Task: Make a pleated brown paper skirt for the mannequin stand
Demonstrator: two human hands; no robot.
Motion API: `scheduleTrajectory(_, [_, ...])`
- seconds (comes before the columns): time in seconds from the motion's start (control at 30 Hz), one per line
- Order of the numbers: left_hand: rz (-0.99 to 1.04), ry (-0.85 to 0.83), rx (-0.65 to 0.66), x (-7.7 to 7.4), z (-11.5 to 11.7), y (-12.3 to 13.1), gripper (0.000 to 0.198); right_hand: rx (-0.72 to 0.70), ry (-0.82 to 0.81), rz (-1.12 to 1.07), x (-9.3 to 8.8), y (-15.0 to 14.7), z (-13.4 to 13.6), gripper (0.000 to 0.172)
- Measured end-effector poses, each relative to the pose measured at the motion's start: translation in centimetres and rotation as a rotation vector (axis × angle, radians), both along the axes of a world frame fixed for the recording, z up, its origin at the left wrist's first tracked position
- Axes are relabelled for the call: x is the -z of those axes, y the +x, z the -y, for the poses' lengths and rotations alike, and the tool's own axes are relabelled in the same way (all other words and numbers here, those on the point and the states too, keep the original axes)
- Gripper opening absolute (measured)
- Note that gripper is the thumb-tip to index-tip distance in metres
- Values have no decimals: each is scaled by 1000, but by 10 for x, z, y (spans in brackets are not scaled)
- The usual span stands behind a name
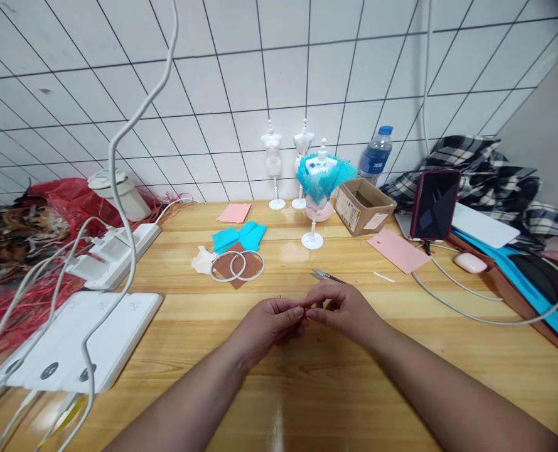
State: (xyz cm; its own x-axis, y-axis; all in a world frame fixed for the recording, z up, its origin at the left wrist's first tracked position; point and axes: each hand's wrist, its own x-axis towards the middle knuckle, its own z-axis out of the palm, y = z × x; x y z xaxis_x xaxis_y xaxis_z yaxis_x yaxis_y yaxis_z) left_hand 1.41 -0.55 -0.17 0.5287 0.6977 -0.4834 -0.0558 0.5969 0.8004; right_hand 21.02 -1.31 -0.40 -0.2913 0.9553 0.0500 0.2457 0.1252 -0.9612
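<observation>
My left hand (279, 320) and my right hand (342, 311) meet over the middle of the table, fingertips pinched together. Something tiny sits between them, too small to make out. Just beyond my right hand lies a pair of small scissors (326, 275), partly covered by it. Past my left hand, two overlapping pale rings (263, 263) rest on a brown square (236, 282), beside folded turquoise pieces (253, 235) and a cream scrap (201, 260). A mini dress form (312, 240) with turquoise ruffles (321, 179) stands farther back.
Two white dress forms (272, 157) stand by the tiled wall. To their right are a cardboard box (375, 216), a water bottle (376, 157), a pink sheet (396, 250) and a propped phone (435, 204). Cables, a power strip (137, 242) and a white panel device (113, 342) crowd the left.
</observation>
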Motion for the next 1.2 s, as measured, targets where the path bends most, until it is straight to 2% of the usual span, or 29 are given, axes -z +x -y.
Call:
scheduleTrajectory(0.2, [-6, 226, 86, -8, -6, -4, 52, 91, -24, -84, 1, 5, -6, 21])
scheduleTrajectory(0.27, [-77, 290, 131, -9, -7, -6, 47, 113, -13, -76, 1, 5, -6, 20])
scheduleTrajectory(0.37, [-204, 361, 96, -7, -8, -7, 37, 132, -15, -81, 0, 5, -5, 24])
scheduleTrajectory(0.47, [-207, 370, 89, -3, -9, -7, 40, 112, -104, -126, 0, 7, -3, 36])
scheduleTrajectory(0.6, [-244, 389, 81, -3, -10, -6, 40, 90, -291, -248, 1, 6, -2, 63])
scheduleTrajectory(0.63, [-266, 403, 80, -3, -10, -6, 40, 86, -323, -276, 1, 5, -2, 63])
scheduleTrajectory(0.77, [-300, 444, 73, -5, -9, -4, 40, 124, -365, -306, 4, -3, -3, 41])
scheduleTrajectory(0.97, [-235, 383, -47, -1, -9, -4, 43, 121, -454, -402, 5, -6, -5, 42])
scheduleTrajectory(1.1, [-79, 329, -66, 2, -8, -2, 68, 213, -385, -451, 4, -6, -4, 39])
scheduleTrajectory(1.2, [-26, 342, -59, 5, -5, 1, 68, 247, -416, -550, 6, -6, -4, 37])
